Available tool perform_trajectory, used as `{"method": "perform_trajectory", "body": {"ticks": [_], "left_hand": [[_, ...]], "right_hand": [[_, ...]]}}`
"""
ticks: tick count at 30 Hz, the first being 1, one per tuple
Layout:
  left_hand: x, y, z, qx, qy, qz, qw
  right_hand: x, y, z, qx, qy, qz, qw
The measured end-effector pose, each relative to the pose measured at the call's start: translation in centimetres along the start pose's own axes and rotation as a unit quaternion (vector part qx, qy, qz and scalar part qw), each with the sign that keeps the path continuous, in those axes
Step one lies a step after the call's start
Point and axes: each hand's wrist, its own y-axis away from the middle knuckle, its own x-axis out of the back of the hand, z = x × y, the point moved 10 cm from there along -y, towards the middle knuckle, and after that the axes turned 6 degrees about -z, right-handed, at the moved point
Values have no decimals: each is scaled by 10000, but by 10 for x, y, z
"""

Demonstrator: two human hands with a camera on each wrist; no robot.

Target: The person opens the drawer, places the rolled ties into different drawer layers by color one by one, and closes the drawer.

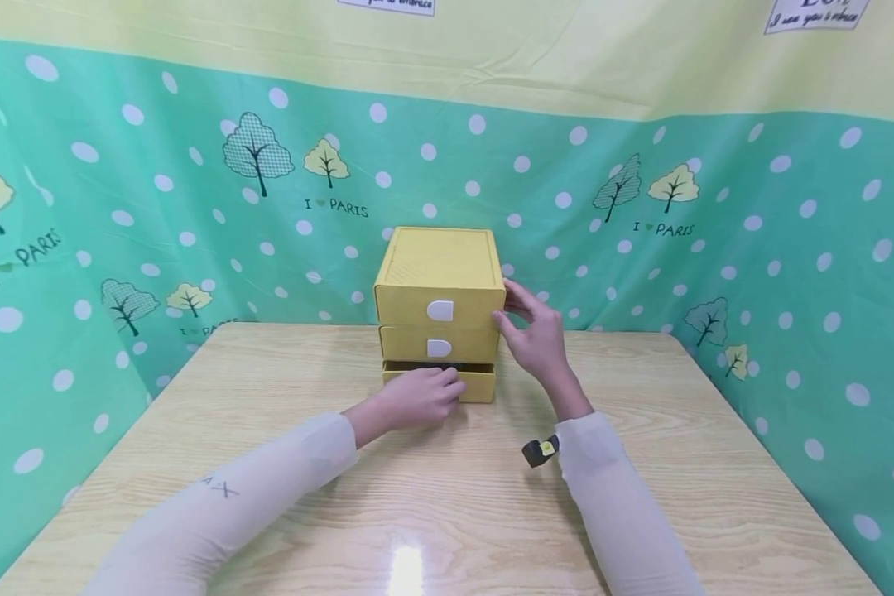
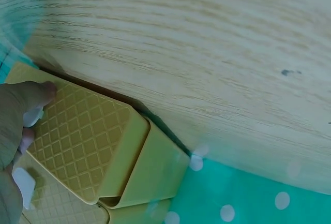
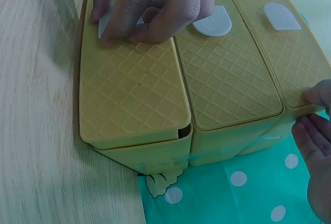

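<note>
A yellow three-drawer storage box [image 1: 443,257] stands at the far side of the table, with a white tab on each drawer. Its bottom drawer [image 1: 479,386] is pulled out a little, and the inside looks dark from above. My left hand [image 1: 420,397] pinches the white tab [image 2: 32,117] of that drawer, fingers partly covering it. At the box's right side, my right hand [image 1: 536,335] grips the upper front edge, thumb on the top drawer's front [image 3: 289,58] and fingers along the side wall. Both upper drawers are closed.
The box rests on a light wood-grain table [image 1: 268,364]. Close behind it hangs a green dotted curtain [image 1: 432,165] with printed trees, which also runs along both sides. A black strap with a yellow-green piece [image 1: 540,451] sits at the right cuff.
</note>
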Motion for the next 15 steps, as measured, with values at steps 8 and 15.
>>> {"method": "perform_trajectory", "body": {"ticks": [8,15], "left_hand": [[-3,-2,-1,21,-45,-115,9999],[-8,-2,-1,46,48,-217,9997]], "right_hand": [[0,-1,1,12,14,-8,10000],[0,0,1,25,-17,14,10000]]}}
